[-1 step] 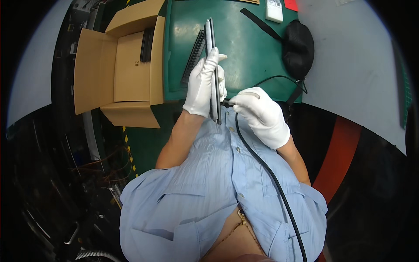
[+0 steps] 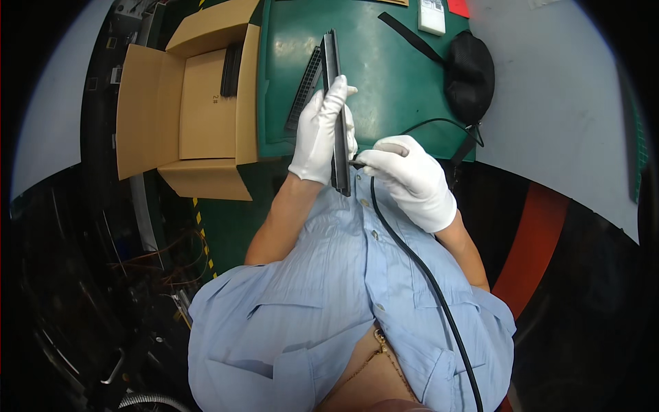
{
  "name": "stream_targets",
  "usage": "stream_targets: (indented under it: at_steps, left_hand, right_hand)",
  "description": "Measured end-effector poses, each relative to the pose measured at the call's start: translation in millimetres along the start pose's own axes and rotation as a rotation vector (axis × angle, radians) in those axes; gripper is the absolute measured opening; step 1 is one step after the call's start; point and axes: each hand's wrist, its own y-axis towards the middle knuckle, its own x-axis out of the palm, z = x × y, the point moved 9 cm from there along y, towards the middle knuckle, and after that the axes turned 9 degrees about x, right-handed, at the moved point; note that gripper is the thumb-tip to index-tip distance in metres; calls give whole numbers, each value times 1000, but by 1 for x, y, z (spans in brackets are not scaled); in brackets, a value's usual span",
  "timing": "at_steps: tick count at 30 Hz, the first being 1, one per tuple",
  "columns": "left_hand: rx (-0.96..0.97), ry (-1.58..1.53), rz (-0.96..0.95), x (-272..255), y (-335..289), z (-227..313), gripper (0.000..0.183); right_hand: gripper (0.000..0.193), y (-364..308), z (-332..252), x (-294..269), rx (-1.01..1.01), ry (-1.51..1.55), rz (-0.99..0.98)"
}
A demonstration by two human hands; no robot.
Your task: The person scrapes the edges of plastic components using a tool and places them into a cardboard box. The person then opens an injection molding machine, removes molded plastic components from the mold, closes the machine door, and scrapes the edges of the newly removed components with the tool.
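Just left of the white-gloved right hand [image 2: 412,182], whose fingers pinch a slim dark piece [image 2: 355,163], the long, narrow black panel [image 2: 340,141] runs near to far, clasped in the white-gloved left hand [image 2: 316,141].

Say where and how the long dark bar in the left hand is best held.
Grip the long dark bar near mid-length, coming from the left, as the gloved left hand does: it is narrow, with both ends beyond the fingers, so a central hold should balance it.
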Motion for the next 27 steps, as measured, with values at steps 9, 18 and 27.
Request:
stream_targets:
  at_steps: [9,18,27]
  left_hand:
    - [-41,62,12,-3,-8,-4,48]
    - [-116,-5,-12,-7,-9,-21,46]
    - [-94,31,-16,-8,-15,-21,44]
  right_hand:
    - [36,2,7,-1,102,4,70]
    - [31,-3,-2,7,36,-196,79]
    - [28,-7,-10,12,-136,-316,134]
